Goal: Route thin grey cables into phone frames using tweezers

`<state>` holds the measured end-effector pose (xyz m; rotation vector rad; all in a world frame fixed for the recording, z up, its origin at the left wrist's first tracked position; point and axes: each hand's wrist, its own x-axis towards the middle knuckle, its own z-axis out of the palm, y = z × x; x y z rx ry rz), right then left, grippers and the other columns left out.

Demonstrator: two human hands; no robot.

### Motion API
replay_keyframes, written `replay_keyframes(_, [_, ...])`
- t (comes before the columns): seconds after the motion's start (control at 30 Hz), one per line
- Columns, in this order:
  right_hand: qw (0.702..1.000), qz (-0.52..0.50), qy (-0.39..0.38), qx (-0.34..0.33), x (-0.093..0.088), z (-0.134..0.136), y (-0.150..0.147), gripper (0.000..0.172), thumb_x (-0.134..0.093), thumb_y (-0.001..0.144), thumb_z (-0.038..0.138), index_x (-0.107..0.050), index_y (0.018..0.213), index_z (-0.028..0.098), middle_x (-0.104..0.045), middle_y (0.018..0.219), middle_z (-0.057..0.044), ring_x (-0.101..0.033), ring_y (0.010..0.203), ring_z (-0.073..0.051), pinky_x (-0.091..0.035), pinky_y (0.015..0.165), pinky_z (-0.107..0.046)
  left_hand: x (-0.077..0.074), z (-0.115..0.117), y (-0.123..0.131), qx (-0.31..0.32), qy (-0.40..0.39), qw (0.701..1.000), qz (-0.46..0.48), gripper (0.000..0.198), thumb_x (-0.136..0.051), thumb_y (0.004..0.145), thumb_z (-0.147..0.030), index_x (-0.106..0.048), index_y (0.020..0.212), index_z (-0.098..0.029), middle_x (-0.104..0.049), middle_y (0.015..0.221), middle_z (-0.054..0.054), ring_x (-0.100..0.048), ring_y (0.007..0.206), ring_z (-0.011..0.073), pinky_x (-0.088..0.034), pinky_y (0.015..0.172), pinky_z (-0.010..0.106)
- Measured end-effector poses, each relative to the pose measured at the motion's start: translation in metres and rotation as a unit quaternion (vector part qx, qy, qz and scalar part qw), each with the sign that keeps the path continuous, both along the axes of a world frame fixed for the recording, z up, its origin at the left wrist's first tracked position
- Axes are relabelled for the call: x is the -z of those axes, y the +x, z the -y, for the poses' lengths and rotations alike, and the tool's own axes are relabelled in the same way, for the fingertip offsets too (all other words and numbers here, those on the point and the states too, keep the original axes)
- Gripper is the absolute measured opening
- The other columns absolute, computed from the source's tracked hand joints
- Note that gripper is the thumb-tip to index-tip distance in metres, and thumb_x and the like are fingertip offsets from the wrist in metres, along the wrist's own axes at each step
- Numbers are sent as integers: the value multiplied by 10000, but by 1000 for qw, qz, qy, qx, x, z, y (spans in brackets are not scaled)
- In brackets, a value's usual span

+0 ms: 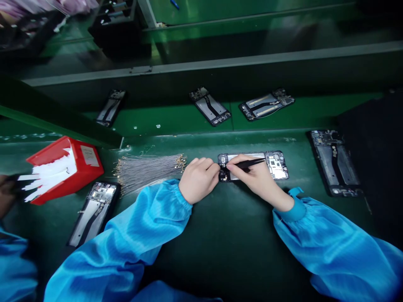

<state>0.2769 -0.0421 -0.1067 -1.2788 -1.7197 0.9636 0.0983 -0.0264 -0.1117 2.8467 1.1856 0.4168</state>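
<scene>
An opened phone (pixel 277 165) lies crosswise on the green bench, its circuit board showing at the right end. Black tweezers (pixel 251 163) are pinched in my right hand (pixel 254 174), with the tip end over the left end of the phone. My left hand (pixel 200 178) is curled closed against the phone's left edge; what its fingers hold, if anything, is hidden. Just left of it lies a bundle of thin grey cables (pixel 147 171) with gold-coloured ends.
A red bin (pixel 90 161) of white strips stands at left, near a co-worker's hand (pixel 6 193). Another opened phone (pixel 94 214) lies by my left sleeve, one more (pixel 335 163) at right. Several lie along the back strip, including one phone (pixel 210 107). A green post (pixel 63 111) slants at left.
</scene>
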Motion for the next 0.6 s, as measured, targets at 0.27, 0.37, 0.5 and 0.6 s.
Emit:
replay_keyframes(0.27, [1000,15,-19,9,0,2,0,69,-534,797,223,-585,761,193,-621,739,-2,-576,716,-148,-445,665,-272,-1,1,1,4,-2,1000,-3,222,-402,866,-219,-571,734,-164,-525,685,18,-474,671,151,-347,623,273])
replay_keyframes(0.37, [1000,19,-6,1,1,2,0,61,-532,802,210,-584,775,193,-623,745,1,-571,707,-138,-443,655,-263,-1,0,1,4,0,1000,-3,227,-399,867,-221,-567,726,-164,-524,681,17,-474,670,153,-347,622,274])
replay_keyframes(0.5, [997,50,51,-37,-1,2,1,65,-520,811,173,-576,781,189,-605,736,-2,-554,682,-122,-433,647,-255,-1,0,1,3,-12,1000,-5,217,-400,863,-219,-569,739,-165,-531,693,19,-481,682,154,-350,630,275])
replay_keyframes(0.6, [989,70,110,-73,-2,1,0,84,-494,828,168,-560,776,177,-573,711,-18,-532,680,-128,-423,649,-266,-1,0,2,2,-21,1000,-9,194,-411,853,-214,-566,746,-165,-531,700,18,-485,688,155,-355,633,276])
